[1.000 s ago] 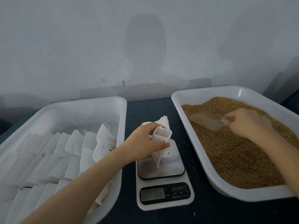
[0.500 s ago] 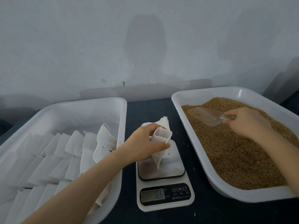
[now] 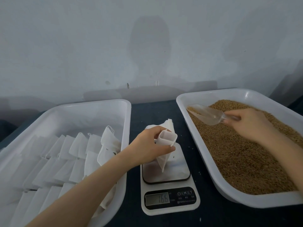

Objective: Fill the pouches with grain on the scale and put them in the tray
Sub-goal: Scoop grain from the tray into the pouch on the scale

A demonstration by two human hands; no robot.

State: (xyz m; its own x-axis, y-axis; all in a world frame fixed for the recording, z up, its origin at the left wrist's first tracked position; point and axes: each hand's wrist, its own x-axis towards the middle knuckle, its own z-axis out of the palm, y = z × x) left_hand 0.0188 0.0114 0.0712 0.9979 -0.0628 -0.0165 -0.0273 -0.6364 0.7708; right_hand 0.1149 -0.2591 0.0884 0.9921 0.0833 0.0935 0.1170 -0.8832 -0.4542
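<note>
My left hand [image 3: 151, 145] grips a white cloth pouch [image 3: 164, 149] by its mouth, held open and upright on the platform of the kitchen scale [image 3: 168, 190]. The scale's display reads 166. My right hand [image 3: 249, 123] holds the handle of a clear plastic scoop [image 3: 208, 114], lifted just over the brown grain [image 3: 242, 154] in the white tray on the right [image 3: 201, 145]. The scoop's tip points toward the tray's far left corner, with a little grain in it.
A white tray [image 3: 126, 128] on the left holds several rows of white pouches [image 3: 68, 154]. Both trays and the scale sit on a dark table [image 3: 154, 112] against a pale wall. A few loose grains lie on the table near the scale.
My right hand has lifted the scoop out of the grain and moved it up toward the tray's far left. My left hand and the pouch have stayed put.
</note>
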